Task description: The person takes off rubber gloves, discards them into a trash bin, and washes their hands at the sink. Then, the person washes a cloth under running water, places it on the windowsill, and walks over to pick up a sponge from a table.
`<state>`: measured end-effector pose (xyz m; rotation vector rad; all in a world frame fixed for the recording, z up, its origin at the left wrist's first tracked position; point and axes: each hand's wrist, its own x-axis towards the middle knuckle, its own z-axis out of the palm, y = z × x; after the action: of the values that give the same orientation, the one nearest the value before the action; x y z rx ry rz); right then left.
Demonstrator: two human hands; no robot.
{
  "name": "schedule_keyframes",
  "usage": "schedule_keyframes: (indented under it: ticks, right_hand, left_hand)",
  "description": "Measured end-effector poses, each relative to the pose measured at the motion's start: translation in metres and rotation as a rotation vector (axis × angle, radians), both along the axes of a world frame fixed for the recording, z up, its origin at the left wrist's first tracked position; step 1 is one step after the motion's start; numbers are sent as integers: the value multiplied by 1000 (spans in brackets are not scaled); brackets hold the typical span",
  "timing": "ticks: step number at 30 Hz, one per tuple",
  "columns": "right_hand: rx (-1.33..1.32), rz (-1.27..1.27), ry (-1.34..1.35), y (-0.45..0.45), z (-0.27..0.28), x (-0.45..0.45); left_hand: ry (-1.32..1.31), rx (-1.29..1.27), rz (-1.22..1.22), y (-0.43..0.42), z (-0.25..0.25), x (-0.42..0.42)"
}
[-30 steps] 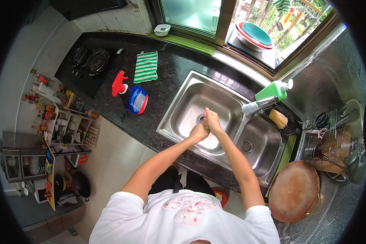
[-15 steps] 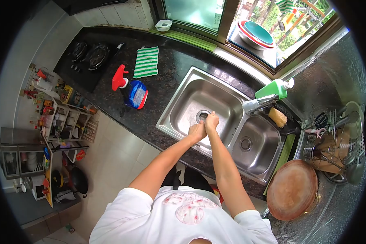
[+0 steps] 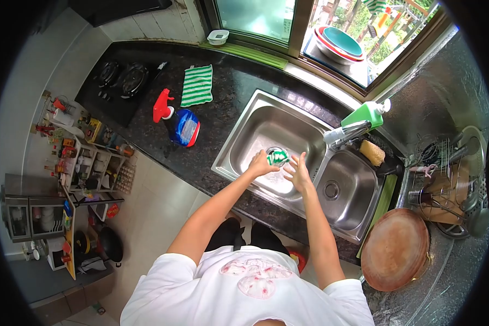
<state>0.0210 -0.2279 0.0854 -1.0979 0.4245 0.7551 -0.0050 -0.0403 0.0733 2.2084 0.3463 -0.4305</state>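
Observation:
Over the large basin of the steel sink (image 3: 239,127), my left hand (image 3: 262,164) is closed around a bunched green-and-white striped cloth (image 3: 277,158). My right hand (image 3: 299,173) is just right of the cloth, fingers spread, holding nothing. Behind the cloth, the drain is partly covered. A chrome faucet (image 3: 349,132) reaches over the sink from the right. On the counter to the left lies a second striped cloth (image 3: 196,86), spread flat. Near it is a blue spray bottle (image 3: 186,128) with a red trigger head.
Behind the faucet are a green soap bottle (image 3: 365,115) and a yellowish sponge (image 3: 372,152). A round brown board or lid (image 3: 395,249) leans at the right, by a rack of utensils (image 3: 445,190). The stove (image 3: 119,81) is at the far left, the window at the back.
My hands, closed together over the drain before, have come apart. The bunched cloth now shows in my left hand, and my right hand has opened and moved right.

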Motion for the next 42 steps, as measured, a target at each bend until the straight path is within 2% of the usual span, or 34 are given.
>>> schedule_keyframes:
  ticks: [2,3,4,6,7,8,11,12,14,15,20,22,23,26,31,35,37,38,40,42]
  right_hand:
    - [-45,169,-51,-8,2,-8]
    - [-30,214,-54,-13,3,-12]
    - [-28,208,-59,-11,3,-16]
    - [-59,111,-126,-7,3,-22]
    - [-68,-26,-115,-7,1,-22]
    - [-65,-31,-118,-9,0,-22]
    - [35,-150,-300,-14,7,-26]
    - [41,-148,-303,-16,12,-27]
    - [69,-147,-461,-20,24,-31]
    - [74,-179,-463,-20,33,-35]
    - [182,-185,-503,-18,66,-46]
    - [302,-323,-481,-18,85,-50]
    - [300,-371,-484,-20,86,-50]
    - [324,-390,-430,-32,72,-54]
    - [389,-240,-355,-40,52,-65]
    - [447,-264,-266,-36,77,-65]
    - [510,-236,-308,-28,92,-56]
    - [573,-211,-350,-22,103,-51]
    - [600,-175,-368,-13,119,-42]
    - [537,7,-389,-4,126,-34]
  left_hand:
    - [-108,174,-7,0,4,-3]
    - [-106,158,-7,-1,6,-4]
    - [-112,160,-13,-4,9,-6]
    - [-321,150,2,-9,14,-15]
    - [-400,180,-24,-10,19,-19]
    - [-404,183,-29,-9,24,-22]
    - [-178,-162,-48,0,38,-25]
    - [-181,-157,-46,-1,41,-28]
    - [-92,-769,177,-5,59,-35]
    - [42,-831,211,-3,63,-36]
    - [47,-1000,208,-3,61,-44]
    - [11,-1224,581,-2,63,-45]
    - [20,-1419,775,4,64,-44]
    - [-41,-1580,708,16,70,-46]
    - [-141,-1685,646,14,91,-48]
    - [-198,-1628,650,19,93,-51]
    - [-122,-1321,650,18,92,-55]
    - [-125,-1321,650,17,78,-56]
    - [-305,-320,405,16,68,-62]
    - [-255,-377,324,15,77,-67]
